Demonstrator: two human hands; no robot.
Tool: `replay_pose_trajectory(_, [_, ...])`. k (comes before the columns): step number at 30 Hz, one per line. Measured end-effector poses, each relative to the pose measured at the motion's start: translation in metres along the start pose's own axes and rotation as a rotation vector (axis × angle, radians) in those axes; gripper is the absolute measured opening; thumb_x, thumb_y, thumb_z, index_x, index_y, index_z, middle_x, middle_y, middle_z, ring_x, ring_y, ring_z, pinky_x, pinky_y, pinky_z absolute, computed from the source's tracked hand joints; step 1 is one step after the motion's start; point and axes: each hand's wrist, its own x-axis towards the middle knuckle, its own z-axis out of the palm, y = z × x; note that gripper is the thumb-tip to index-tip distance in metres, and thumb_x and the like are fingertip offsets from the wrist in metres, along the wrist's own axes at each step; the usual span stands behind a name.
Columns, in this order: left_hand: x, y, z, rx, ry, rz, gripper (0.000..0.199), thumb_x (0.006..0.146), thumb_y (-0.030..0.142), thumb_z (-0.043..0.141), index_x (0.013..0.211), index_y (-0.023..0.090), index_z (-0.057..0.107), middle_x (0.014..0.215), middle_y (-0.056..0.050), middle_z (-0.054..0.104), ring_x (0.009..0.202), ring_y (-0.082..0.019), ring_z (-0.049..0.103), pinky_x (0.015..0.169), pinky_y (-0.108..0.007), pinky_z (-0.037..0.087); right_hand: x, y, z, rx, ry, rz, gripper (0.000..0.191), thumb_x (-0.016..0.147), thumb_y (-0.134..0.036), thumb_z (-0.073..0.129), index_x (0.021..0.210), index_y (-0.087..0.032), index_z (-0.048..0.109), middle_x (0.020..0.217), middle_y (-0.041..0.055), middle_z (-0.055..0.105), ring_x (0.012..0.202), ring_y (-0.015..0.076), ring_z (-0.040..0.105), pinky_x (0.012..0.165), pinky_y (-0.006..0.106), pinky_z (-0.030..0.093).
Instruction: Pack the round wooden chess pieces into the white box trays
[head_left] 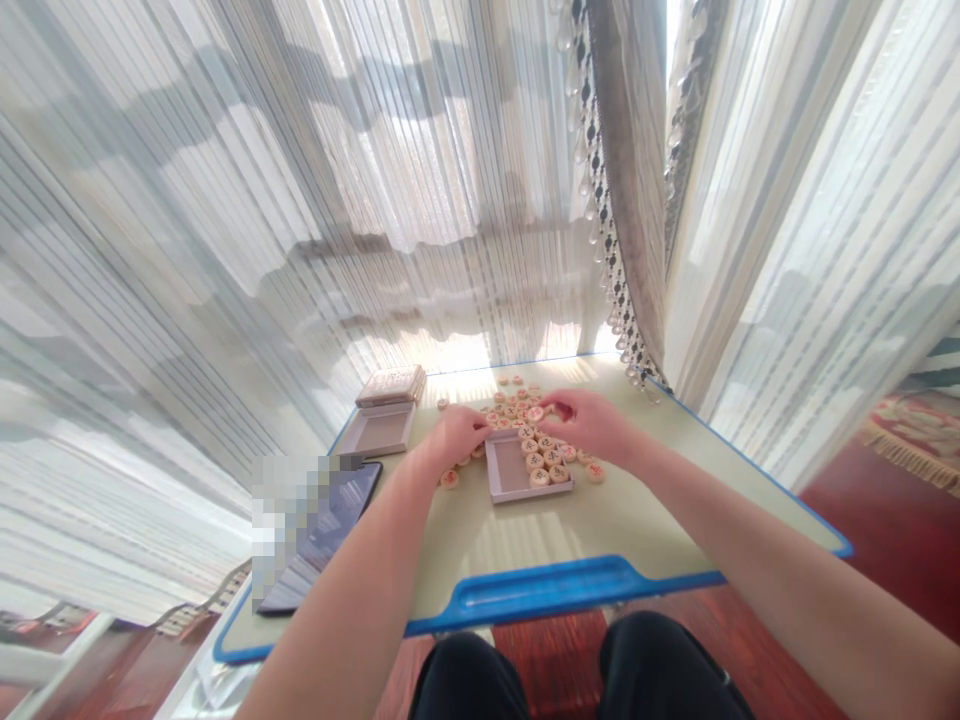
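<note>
One piece in narrow right grip

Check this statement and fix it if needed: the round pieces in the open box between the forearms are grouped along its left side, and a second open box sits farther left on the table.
One error: the head view shows the round pieces in the open box grouped along its right side. A second open box does sit farther left on the table.

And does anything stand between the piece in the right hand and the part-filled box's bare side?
Only the low back wall of the box, and perhaps loose pieces behind it; the left hand is at one side.
</note>
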Motion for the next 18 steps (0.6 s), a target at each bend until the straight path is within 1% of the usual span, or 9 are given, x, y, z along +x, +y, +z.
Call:
replay_pose_trajectory(2, [0.001,-0.001,0.002,-0.004,-0.032,0.000,0.026,0.071,0.034,0.050,0.059,0.016,0.064,0.046,0.002,0.053,0.042,-0.008,0.044,0.045,-0.019,0.032,0.005,-0.017,0.000,-0.076,-0.216,-0.114,0.024,0.069,-0.035,0.061,0.084,-0.019,0.069,0.064,0.0001,0.058,0.063,0.0133,0.052,0.055,0.023,0.037])
replay_pose_trajectory(4, [0.003,-0.003,0.005,0.011,-0.046,0.024,0.026,0.071,0.034,0.050,0.057,0.015,0.063,0.045,0.002,0.051,0.042,-0.008,0.042,0.043,-0.018,0.030,0.011,-0.029,0.006,-0.093,-0.376,-0.130,0.023,0.068,-0.034,0.061,0.086,-0.022,0.070,0.064,-0.0003,0.061,0.058,0.0126,0.053,0.052,0.022,0.035])
replay_pose_trajectory(5, [0.004,-0.005,0.006,0.017,-0.046,0.037,0.026,0.070,0.034,0.051,0.056,0.015,0.063,0.045,0.003,0.050,0.043,-0.008,0.042,0.043,-0.018,0.029,0.013,-0.033,0.010,-0.114,-0.418,-0.120,0.024,0.068,-0.034,0.061,0.086,-0.024,0.071,0.065,-0.0002,0.063,0.058,0.0130,0.054,0.051,0.022,0.035])
replay_pose_trajectory(7, [0.006,-0.007,0.009,0.007,-0.047,0.044,0.025,0.069,0.033,0.052,0.054,0.014,0.062,0.043,0.003,0.046,0.043,-0.007,0.040,0.042,-0.018,0.028,0.016,-0.038,0.020,-0.203,-0.417,-0.081,0.023,0.069,-0.033,0.059,0.087,-0.025,0.072,0.070,0.0017,0.066,0.062,0.0158,0.057,0.053,0.024,0.037])
replay_pose_trajectory(9, [0.007,-0.010,0.010,-0.020,-0.057,0.025,0.026,0.068,0.033,0.053,0.052,0.014,0.060,0.041,0.004,0.041,0.042,-0.007,0.038,0.040,-0.017,0.026,0.016,-0.040,0.029,-0.299,-0.388,-0.052,0.022,0.069,-0.032,0.059,0.085,-0.025,0.073,0.077,0.0041,0.069,0.072,0.0201,0.061,0.056,0.026,0.039])
replay_pose_trajectory(12, [0.007,-0.010,0.011,-0.056,-0.082,-0.019,0.025,0.067,0.034,0.054,0.054,0.014,0.062,0.040,0.005,0.041,0.040,-0.006,0.036,0.039,-0.017,0.026,0.013,-0.041,0.034,-0.363,-0.376,-0.044,0.022,0.071,-0.031,0.058,0.086,-0.025,0.073,0.083,0.0057,0.070,0.082,0.0235,0.062,0.061,0.027,0.042])
replay_pose_trajectory(15, [0.006,-0.007,0.009,-0.064,-0.101,-0.061,0.023,0.067,0.033,0.054,0.059,0.015,0.064,0.041,0.004,0.046,0.039,-0.007,0.039,0.038,-0.018,0.027,0.012,-0.042,0.033,-0.387,-0.377,-0.035,0.024,0.073,-0.033,0.057,0.089,-0.026,0.073,0.084,0.0064,0.070,0.082,0.0233,0.062,0.062,0.027,0.042])
replay_pose_trajectory(18, [0.006,-0.003,0.006,-0.035,-0.094,-0.009,0.024,0.067,0.032,0.054,0.051,0.015,0.058,0.041,0.004,0.044,0.041,-0.007,0.038,0.039,-0.018,0.026,0.013,-0.045,0.032,-0.427,-0.394,-0.012,0.023,0.074,-0.032,0.055,0.086,-0.025,0.073,0.081,0.0072,0.070,0.078,0.0230,0.062,0.058,0.027,0.041])
